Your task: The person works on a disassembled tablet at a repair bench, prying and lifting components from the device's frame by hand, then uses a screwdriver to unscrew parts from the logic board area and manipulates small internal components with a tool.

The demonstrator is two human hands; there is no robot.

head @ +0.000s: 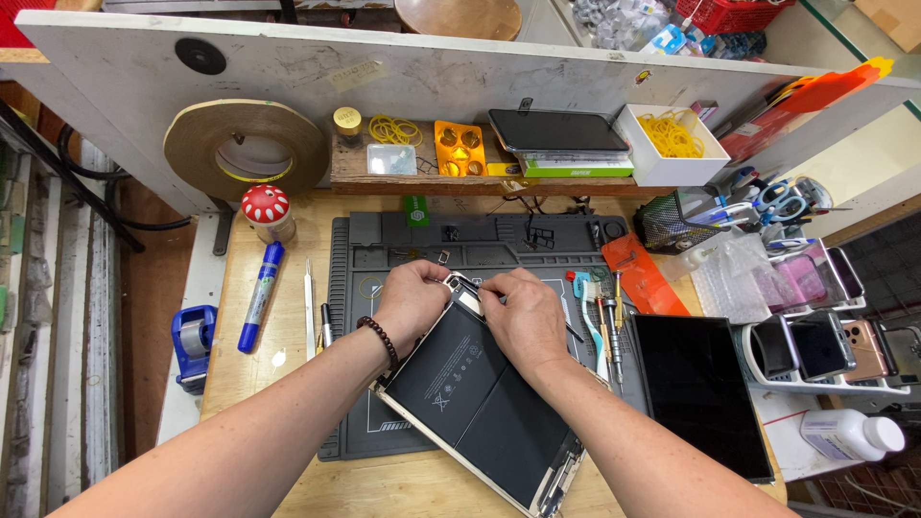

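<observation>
**Opened tablet under both your hands, top corner at the fingertips**

The opened tablet [480, 403] lies tilted on the grey work mat [384, 259], its far corner right under your fingers. Your left hand [411, 299] curls over that corner, fingers closed down on the pale frame edge. Your right hand [526, 317] sits just beside it, thumb and forefinger pinched together on something thin at the same corner; your knuckles hide what it is, so you cannot tell more.

Just beyond your fingertips the mat is bare for a short stretch. To the right of your right hand, tools [606, 331] lie close in a row, then an orange strip [641, 273], then a dark screen panel [698, 388] near the table edge. To the left of your left hand, a thin pen [326, 326] and metal pick [309, 297] lie just off the mat, with a blue marker [259, 295] further out and more open wood around it.

The tablet's near corner reaches close to the table's front edge, and your right forearm covers part of its right side.
</observation>
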